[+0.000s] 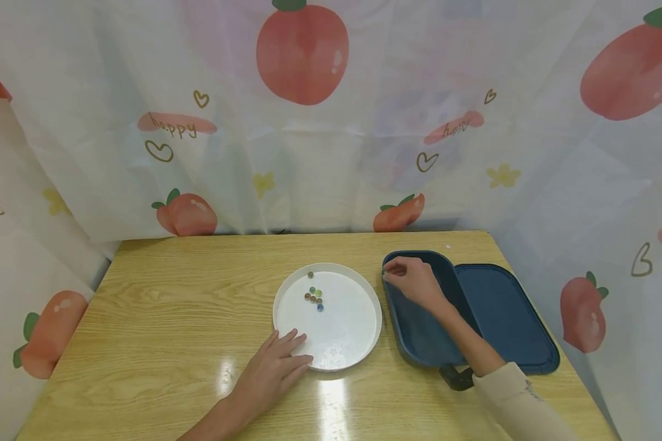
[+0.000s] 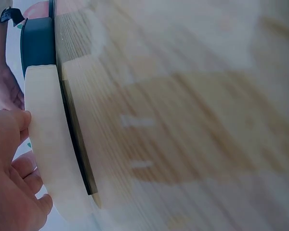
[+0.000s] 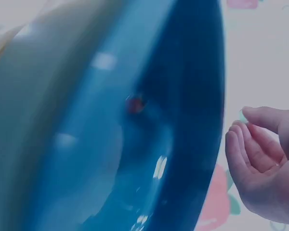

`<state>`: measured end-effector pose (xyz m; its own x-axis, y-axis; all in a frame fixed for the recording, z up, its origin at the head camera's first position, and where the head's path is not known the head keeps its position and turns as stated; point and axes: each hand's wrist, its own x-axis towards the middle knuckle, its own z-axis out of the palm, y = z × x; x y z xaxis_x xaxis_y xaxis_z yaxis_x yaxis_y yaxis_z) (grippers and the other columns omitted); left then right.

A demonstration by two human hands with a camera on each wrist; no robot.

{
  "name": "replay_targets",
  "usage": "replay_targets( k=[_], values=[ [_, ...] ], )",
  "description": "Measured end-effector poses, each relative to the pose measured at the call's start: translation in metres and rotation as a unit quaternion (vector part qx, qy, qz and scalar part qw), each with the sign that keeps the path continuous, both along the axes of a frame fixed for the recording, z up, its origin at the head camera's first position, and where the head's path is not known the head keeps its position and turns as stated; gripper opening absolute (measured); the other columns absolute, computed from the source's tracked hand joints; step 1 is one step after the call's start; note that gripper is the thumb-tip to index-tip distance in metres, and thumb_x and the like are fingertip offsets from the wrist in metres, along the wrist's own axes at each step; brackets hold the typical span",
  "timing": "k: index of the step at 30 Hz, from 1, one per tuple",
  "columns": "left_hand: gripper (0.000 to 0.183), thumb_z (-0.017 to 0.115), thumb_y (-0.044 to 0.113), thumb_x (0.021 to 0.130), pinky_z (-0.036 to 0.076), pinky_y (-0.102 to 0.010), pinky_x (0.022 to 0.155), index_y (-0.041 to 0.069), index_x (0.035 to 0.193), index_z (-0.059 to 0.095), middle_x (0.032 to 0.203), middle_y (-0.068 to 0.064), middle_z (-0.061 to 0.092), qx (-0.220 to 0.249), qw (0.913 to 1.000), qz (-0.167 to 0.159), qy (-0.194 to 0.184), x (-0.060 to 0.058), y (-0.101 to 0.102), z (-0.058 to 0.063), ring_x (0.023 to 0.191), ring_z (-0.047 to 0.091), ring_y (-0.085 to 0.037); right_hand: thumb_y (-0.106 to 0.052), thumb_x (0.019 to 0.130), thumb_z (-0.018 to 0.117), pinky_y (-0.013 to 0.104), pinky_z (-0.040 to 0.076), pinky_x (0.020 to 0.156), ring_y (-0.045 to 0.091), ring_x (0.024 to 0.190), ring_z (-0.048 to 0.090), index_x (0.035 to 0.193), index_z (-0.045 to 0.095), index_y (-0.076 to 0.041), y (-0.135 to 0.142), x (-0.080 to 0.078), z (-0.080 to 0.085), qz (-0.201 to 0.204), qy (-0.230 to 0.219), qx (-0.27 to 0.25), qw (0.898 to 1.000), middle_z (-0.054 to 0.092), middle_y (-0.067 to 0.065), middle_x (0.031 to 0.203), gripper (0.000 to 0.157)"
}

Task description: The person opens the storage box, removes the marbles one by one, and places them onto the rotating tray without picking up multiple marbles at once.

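Observation:
Several small glass marbles lie on a round white plate with a raised rim. My left hand rests on the plate's near-left rim, fingers stretched out over it; the left wrist view shows the fingertips at the rim's side. My right hand is over the far-left edge of a deep dark blue container. Between its thumb and fingertips it pinches a small greenish marble, mostly covered by the fingers. Inside the container, a reddish marble shows in the right wrist view.
A flat dark blue tray or lid lies against the container's right side. All stand on a wooden table, whose back edge meets a fruit-printed curtain. A black device sits at my right wrist.

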<state>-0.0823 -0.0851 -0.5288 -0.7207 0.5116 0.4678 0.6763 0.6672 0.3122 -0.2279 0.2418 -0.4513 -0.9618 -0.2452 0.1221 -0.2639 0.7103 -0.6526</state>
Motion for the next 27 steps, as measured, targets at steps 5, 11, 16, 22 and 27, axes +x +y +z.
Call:
replay_targets(
  k=[5, 11, 16, 22, 27],
  values=[
    [0.014, 0.075, 0.021, 0.089, 0.042, -0.058, 0.104, 0.019, 0.102, 0.079, 0.128, -0.010, 0.066, 0.000, 1.0000, 0.000, 0.003, -0.001, 0.000, -0.002, 0.125, 0.058, -0.030, -0.011, 0.092, 0.071, 0.042, 0.059, 0.076, 0.025, 0.090, 0.071, 0.103, 0.074, -0.003, -0.024, 0.001, 0.006, 0.012, -0.011, -0.020, 1.000, 0.073, 0.007, 0.095, 0.014],
    [0.014, 0.076, 0.021, 0.088, 0.042, -0.058, 0.104, 0.019, 0.102, 0.079, 0.128, -0.010, 0.066, 0.005, 1.0000, 0.000, 0.001, -0.001, 0.000, -0.001, 0.125, 0.057, -0.030, -0.012, 0.090, 0.073, 0.038, 0.058, 0.075, 0.021, 0.088, 0.070, 0.102, 0.075, -0.006, -0.047, 0.001, 0.002, 0.031, -0.029, -0.029, 0.999, 0.073, 0.003, 0.093, 0.013],
    [0.014, 0.076, 0.021, 0.088, 0.042, -0.058, 0.104, 0.019, 0.101, 0.080, 0.128, -0.009, 0.066, 0.006, 1.0000, 0.000, 0.000, -0.001, -0.001, -0.002, 0.125, 0.057, -0.030, -0.012, 0.089, 0.074, 0.035, 0.058, 0.075, 0.018, 0.085, 0.070, 0.100, 0.075, -0.007, -0.065, 0.001, 0.000, 0.052, -0.044, -0.036, 0.997, 0.072, 0.001, 0.091, 0.012],
    [0.014, 0.076, 0.021, 0.088, 0.042, -0.058, 0.104, 0.019, 0.102, 0.079, 0.128, -0.010, 0.066, 0.006, 1.0000, -0.004, 0.003, -0.002, -0.001, -0.002, 0.126, 0.057, -0.030, -0.010, 0.088, 0.075, 0.032, 0.057, 0.073, 0.017, 0.084, 0.069, 0.098, 0.075, -0.005, -0.081, -0.001, -0.009, 0.061, -0.065, -0.032, 0.996, 0.072, 0.001, 0.090, 0.011],
    [0.014, 0.075, 0.022, 0.089, 0.042, -0.058, 0.105, 0.019, 0.102, 0.079, 0.129, -0.010, 0.066, 0.003, 1.0000, -0.003, 0.002, -0.002, -0.001, -0.001, 0.126, 0.057, -0.030, -0.007, 0.087, 0.075, 0.030, 0.056, 0.071, 0.017, 0.080, 0.069, 0.096, 0.075, -0.003, -0.092, -0.004, -0.019, 0.064, -0.060, -0.023, 0.996, 0.072, 0.002, 0.086, 0.010]
  ],
)
